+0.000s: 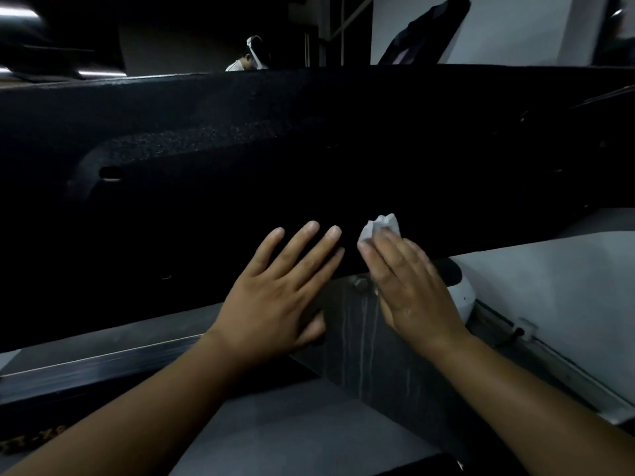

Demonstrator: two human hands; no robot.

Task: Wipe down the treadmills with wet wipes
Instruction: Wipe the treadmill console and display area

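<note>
Subject surface: the black, rough-textured plastic side panel of a treadmill point(240, 142) runs across the full width of the frame, from upper left to right of centre. An oval slot point(110, 173) is set into its raised section at left.

Left hand point(275, 297): lower centre of the frame, palm down, fingers straight and slightly spread. It lies flat against the lower edge of the panel and holds nothing.

Right hand point(412, 290): just right of the left hand, close to it but not touching. The fingers lie extended over a crumpled white wet wipe point(379, 226) and press it to the panel. The thumb is out of sight, so a pinch from beneath cannot be confirmed.

Wet wipe: right of centre, bunched, in contact with the black panel. Its upper part sticks out past the fingertips.

Below the panel, between the two hands, a dark grey metal upright point(360, 338) shows pale vertical streaks. A bolt head point(360, 282) sits at its top, just beside the right hand.

Surroundings: pale grey flooring point(556, 290) at lower right. A white crumpled item point(252, 55) sits above the panel's top edge, upper centre; it is too small to identify. A dark tilted slab point(429, 29) stands against a pale wall at upper right. Lighting is poor.
</note>
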